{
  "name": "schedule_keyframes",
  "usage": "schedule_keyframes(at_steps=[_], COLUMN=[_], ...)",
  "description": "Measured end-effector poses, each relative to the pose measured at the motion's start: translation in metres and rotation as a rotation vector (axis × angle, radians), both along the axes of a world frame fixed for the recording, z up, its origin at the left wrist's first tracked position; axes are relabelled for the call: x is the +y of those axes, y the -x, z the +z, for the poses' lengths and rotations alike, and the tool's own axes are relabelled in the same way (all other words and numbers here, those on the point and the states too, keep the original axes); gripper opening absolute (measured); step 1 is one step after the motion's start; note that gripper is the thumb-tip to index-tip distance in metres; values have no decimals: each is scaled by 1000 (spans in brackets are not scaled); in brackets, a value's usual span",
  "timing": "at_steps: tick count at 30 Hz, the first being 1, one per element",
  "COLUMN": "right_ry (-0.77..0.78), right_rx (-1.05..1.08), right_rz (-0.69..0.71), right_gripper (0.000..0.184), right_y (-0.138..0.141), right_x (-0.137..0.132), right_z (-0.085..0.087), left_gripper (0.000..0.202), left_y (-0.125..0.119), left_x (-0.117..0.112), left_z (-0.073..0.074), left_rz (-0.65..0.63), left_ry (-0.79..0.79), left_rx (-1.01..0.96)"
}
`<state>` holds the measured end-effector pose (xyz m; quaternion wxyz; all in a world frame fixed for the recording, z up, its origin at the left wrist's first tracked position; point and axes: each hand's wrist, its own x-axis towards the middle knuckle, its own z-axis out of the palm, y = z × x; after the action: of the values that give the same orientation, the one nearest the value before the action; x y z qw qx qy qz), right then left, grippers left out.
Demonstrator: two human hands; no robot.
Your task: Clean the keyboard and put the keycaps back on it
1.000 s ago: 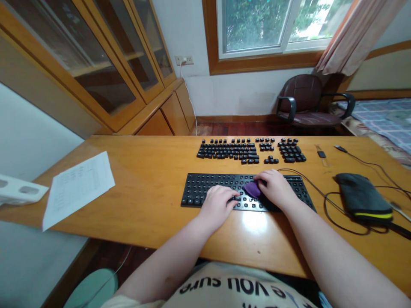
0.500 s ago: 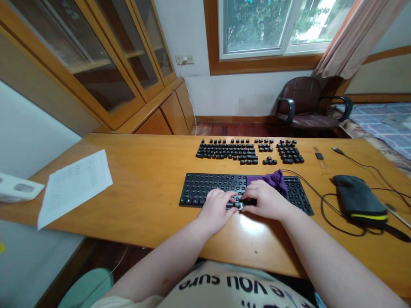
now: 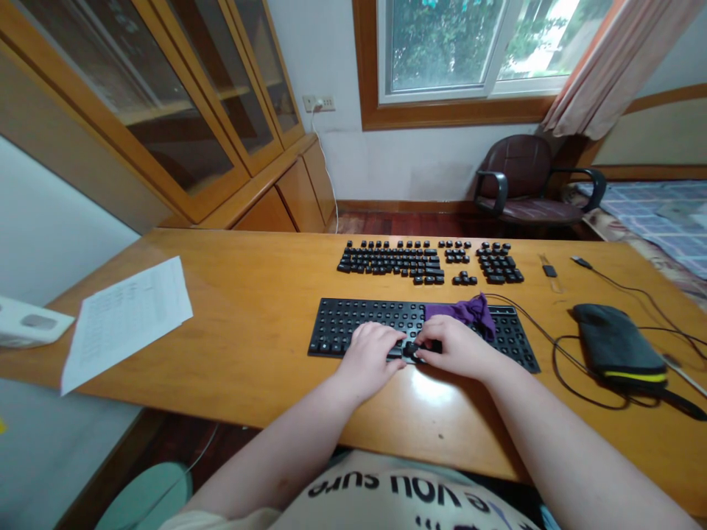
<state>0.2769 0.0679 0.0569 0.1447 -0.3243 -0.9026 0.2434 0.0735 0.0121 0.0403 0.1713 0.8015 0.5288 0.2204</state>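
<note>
A black keyboard frame with its keycaps removed lies on the wooden desk. Both hands rest on its near edge, fingertips meeting. My left hand is curled, fingers pressing at the frame's lower row. My right hand pinches a small dark part at the same spot; I cannot make out what it is. A purple cloth lies on the keyboard just behind my right hand. The removed keycaps sit in rows farther back.
A printed sheet and a white object lie at the left edge. A dark pouch with cables sits right. A small black item lies near the keycaps. An office chair stands by the window.
My right hand let go of the purple cloth, which now lies on the keyboard behind it. The hand moved toward me to the frame's near edge, meeting my left hand's fingertips.
</note>
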Motion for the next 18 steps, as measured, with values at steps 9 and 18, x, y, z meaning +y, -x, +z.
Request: schedule_keyframes(at_steps=[9, 18], right_ry=[-18, -118], right_rx=[-1, -8], right_rz=[11, 16], right_gripper=[10, 9], right_y=[4, 5], right_x=[-2, -7], right_z=[-3, -4], left_gripper=[33, 29], left_y=[1, 0], left_x=[2, 1], left_z=[-3, -1], left_rz=[-16, -48], left_ry=[-1, -20], left_rx=[54, 76])
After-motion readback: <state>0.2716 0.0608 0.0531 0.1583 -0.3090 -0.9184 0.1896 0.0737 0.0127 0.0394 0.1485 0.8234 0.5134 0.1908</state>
